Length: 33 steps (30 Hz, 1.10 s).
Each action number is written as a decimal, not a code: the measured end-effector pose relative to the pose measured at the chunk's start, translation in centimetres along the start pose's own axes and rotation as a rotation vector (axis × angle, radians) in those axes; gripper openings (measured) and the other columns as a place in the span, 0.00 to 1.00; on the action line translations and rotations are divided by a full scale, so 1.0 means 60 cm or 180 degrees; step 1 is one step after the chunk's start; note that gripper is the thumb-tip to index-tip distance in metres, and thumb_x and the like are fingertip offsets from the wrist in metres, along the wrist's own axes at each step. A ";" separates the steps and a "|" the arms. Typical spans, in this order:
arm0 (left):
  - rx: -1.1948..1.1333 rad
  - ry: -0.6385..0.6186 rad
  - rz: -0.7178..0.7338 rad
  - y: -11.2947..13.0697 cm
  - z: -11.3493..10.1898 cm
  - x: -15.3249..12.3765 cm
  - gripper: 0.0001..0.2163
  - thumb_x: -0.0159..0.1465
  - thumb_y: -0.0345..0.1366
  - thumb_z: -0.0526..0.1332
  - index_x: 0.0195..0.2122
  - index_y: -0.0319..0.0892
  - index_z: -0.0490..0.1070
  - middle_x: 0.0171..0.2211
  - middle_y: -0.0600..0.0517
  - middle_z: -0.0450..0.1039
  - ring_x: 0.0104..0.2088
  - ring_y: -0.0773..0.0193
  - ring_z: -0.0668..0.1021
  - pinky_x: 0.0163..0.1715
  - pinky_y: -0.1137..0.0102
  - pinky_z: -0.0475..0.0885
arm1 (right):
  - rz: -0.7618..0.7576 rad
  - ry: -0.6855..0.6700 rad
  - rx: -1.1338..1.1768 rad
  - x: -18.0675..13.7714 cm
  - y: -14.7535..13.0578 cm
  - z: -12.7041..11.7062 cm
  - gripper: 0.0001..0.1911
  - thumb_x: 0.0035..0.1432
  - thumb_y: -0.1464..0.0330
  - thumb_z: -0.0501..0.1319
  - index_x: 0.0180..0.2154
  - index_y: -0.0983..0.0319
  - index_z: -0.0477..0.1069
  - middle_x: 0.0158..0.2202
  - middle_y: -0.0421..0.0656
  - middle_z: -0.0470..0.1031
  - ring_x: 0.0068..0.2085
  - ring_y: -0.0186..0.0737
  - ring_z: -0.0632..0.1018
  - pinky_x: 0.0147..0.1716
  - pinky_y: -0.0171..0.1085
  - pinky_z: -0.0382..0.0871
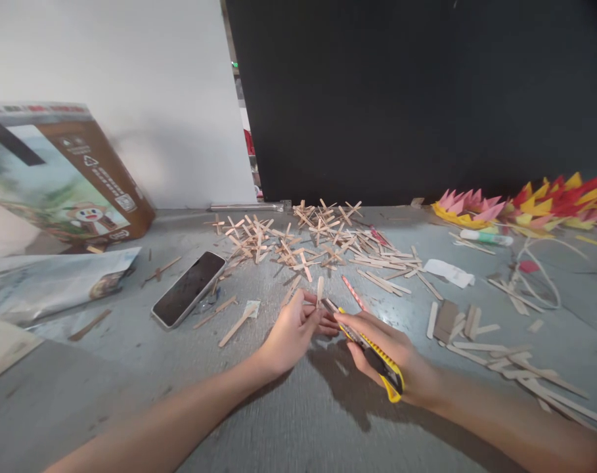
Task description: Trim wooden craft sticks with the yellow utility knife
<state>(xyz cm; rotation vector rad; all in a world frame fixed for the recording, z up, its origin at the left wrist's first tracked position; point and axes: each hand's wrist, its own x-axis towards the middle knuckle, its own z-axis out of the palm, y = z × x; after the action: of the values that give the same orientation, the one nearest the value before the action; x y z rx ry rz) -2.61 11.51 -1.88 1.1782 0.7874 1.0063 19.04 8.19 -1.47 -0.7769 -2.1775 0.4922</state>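
Note:
My right hand [389,358] is closed round a yellow and black utility knife [374,355], its blade end pointing up-left. My left hand [293,328] pinches a short wooden craft stick [320,289] that stands upright between its fingertips, right where the knife tip meets it. Both hands hover just above the grey table [303,420] near its middle. Behind them lies a heap of crossed wooden sticks [308,243].
A black phone [188,289] lies face up to the left. A tilted cardboard box [66,177] and a plastic bag [52,282] sit at far left. Loose sticks [500,355], a glue stick [485,236], white cord [539,276] and folded paper flowers [525,200] fill the right.

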 end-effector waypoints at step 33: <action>0.0357 -0.0211 0.0082 -0.004 -0.005 -0.001 0.19 0.71 0.46 0.61 0.57 0.43 0.60 0.37 0.48 0.80 0.40 0.55 0.87 0.46 0.58 0.82 | -0.0114 0.0101 0.0028 0.003 -0.001 -0.001 0.30 0.69 0.78 0.56 0.69 0.57 0.61 0.44 0.47 0.77 0.43 0.40 0.81 0.46 0.39 0.79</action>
<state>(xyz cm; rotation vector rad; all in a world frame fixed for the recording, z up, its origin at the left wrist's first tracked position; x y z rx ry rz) -2.86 11.52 -2.20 1.3144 0.7861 0.9493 18.98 8.25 -1.29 -0.7350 -2.1548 0.4680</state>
